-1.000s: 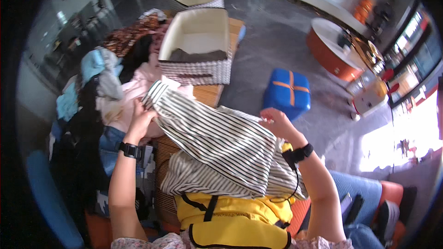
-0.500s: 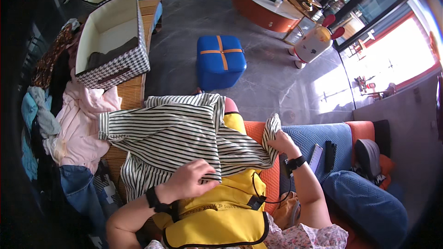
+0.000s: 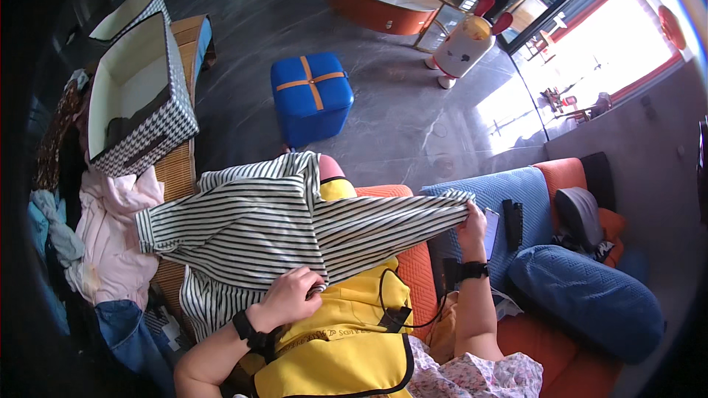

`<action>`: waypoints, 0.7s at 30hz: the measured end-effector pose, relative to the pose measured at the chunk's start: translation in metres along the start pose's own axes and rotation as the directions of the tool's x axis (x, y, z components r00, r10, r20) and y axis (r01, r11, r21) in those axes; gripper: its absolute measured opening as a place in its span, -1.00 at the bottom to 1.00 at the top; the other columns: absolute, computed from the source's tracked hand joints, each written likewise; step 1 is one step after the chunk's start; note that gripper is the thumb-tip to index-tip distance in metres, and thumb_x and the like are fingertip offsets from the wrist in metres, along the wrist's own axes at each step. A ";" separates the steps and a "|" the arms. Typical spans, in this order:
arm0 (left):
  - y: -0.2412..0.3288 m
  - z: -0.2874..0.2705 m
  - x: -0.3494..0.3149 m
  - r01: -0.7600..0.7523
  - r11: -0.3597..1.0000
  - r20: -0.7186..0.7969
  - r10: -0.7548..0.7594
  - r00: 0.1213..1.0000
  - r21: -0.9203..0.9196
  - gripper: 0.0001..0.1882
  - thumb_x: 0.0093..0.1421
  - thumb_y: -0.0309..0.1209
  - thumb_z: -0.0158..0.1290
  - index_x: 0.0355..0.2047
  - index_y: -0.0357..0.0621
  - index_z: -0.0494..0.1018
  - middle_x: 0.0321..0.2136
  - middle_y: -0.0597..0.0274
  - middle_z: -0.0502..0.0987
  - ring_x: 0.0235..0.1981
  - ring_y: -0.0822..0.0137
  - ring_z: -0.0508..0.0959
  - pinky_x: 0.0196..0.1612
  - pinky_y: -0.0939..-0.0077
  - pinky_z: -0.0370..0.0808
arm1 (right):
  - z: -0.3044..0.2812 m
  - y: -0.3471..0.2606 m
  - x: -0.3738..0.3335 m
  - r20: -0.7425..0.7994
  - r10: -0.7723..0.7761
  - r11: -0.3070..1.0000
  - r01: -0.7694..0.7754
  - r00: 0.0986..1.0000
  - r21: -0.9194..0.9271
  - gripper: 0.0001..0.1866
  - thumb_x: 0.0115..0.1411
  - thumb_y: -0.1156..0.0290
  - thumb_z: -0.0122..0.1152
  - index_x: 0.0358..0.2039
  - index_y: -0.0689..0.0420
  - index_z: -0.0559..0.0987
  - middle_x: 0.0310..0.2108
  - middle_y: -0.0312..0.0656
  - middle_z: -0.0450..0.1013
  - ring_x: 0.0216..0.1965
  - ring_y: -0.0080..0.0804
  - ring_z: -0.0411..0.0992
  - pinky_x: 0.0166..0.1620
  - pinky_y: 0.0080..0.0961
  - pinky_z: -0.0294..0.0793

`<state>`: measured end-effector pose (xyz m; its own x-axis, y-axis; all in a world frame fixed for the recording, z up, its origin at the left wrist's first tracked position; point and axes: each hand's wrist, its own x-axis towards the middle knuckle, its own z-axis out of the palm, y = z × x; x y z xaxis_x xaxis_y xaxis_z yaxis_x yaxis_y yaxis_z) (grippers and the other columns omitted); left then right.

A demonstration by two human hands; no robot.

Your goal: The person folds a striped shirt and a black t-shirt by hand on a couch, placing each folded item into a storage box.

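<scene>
A black-and-white striped long-sleeved shirt point(image 3: 243, 214) lies spread across my lap and the bamboo surface at my left. My right hand point(image 3: 472, 230) is closed on the cuff of one sleeve, which is pulled out straight to the right. At the shirt's near edge, my left hand point(image 3: 291, 295) has its fingers curled in and pinches the fabric beside the base of that sleeve. The other sleeve points left, its cuff reaching a pink garment point(image 3: 110, 228). Under the shirt shows my yellow apron point(image 3: 346, 309).
At the left, a houndstooth storage box point(image 3: 166, 133) with dark cloth inside stands on the bamboo surface point(image 3: 173, 184). Jeans point(image 3: 125, 332) and other clothes are heaped nearby. A blue stool point(image 3: 313, 103) stands ahead. A phone point(image 3: 490, 232) and a blue bolster point(image 3: 586, 302) lie on the sofa at right.
My right hand has drawn the sleeve out to the right, so it is now stretched straight. My left hand has come down onto the shirt's near edge and closed. The view has shifted.
</scene>
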<state>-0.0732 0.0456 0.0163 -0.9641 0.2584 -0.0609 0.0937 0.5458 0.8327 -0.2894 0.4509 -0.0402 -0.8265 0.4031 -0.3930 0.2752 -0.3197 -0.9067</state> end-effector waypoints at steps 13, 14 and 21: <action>0.000 0.003 0.003 0.066 0.997 0.039 -0.067 0.997 0.037 -0.82 -0.03 -0.43 0.11 -0.38 -0.20 0.54 -0.40 0.08 0.53 -0.33 0.07 0.56 -0.23 0.25 0.53 | -0.045 0.047 0.021 -0.081 0.101 0.918 -0.124 0.992 -0.376 -0.55 -0.07 0.57 0.02 -0.09 0.14 0.27 -0.45 -0.22 0.29 -0.65 -0.46 0.25 -0.67 -0.51 0.19; 0.002 0.003 0.003 0.059 0.998 0.038 -0.061 0.997 0.037 -0.82 -0.03 -0.44 0.11 -0.38 -0.20 0.54 -0.40 0.06 0.53 -0.33 0.06 0.56 -0.23 0.25 0.53 | -0.048 0.049 0.027 -0.082 0.101 0.919 -0.124 0.992 -0.373 -0.55 -0.07 0.57 0.02 -0.09 0.14 0.27 -0.45 -0.22 0.29 -0.65 -0.46 0.25 -0.67 -0.51 0.19; 0.000 0.006 0.007 0.005 0.997 0.045 -0.009 0.999 0.083 -0.82 -0.02 -0.44 0.13 -0.37 -0.21 0.52 -0.43 0.11 0.52 -0.38 0.12 0.56 -0.29 0.31 0.52 | -0.057 0.027 0.083 -0.014 -0.493 0.532 0.289 0.870 -0.796 -0.34 -0.02 0.18 0.28 0.08 0.18 0.36 -0.10 -0.05 0.40 0.03 -0.16 0.32 0.06 -0.25 0.31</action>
<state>-0.0787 0.0520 0.0123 -0.9529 0.2888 -0.0927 0.1090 0.6112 0.7840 -0.3231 0.5246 -0.1060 -0.8480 0.5199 0.1029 0.2988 0.6293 -0.7174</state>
